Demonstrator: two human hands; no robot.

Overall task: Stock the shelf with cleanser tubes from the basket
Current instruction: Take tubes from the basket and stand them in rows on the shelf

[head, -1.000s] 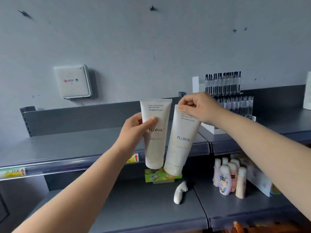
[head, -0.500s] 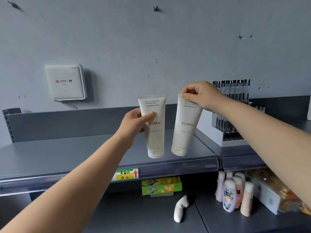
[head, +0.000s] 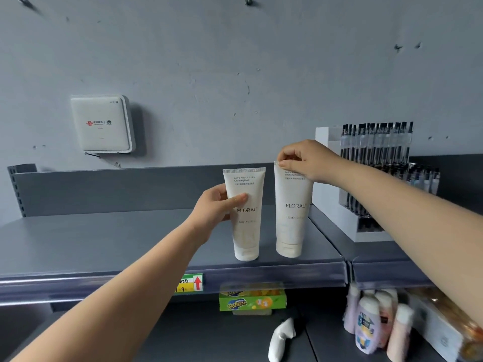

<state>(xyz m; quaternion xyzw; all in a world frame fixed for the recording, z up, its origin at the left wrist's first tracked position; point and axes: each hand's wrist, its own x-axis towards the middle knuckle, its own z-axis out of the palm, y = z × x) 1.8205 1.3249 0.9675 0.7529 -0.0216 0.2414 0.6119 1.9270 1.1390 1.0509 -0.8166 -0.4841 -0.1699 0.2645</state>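
Observation:
Two white FLORAL cleanser tubes stand cap-down near the front edge of the grey upper shelf [head: 104,246]. My left hand [head: 217,207] grips the left tube [head: 247,231] around its middle. My right hand [head: 305,160] pinches the crimped top end of the right tube [head: 292,226]. Both caps touch or nearly touch the shelf surface. The two tubes are a small gap apart. No basket is in view.
A white rack of black pens [head: 371,178] stands on the shelf just right of the tubes. A white box [head: 102,124] hangs on the wall. The lower shelf holds a green box [head: 252,300], a fallen white tube [head: 281,340] and several bottles [head: 371,325].
Both hands lowered the tubes from in front of the shelf edge down onto the upper shelf. The right tube went from tilted to upright.

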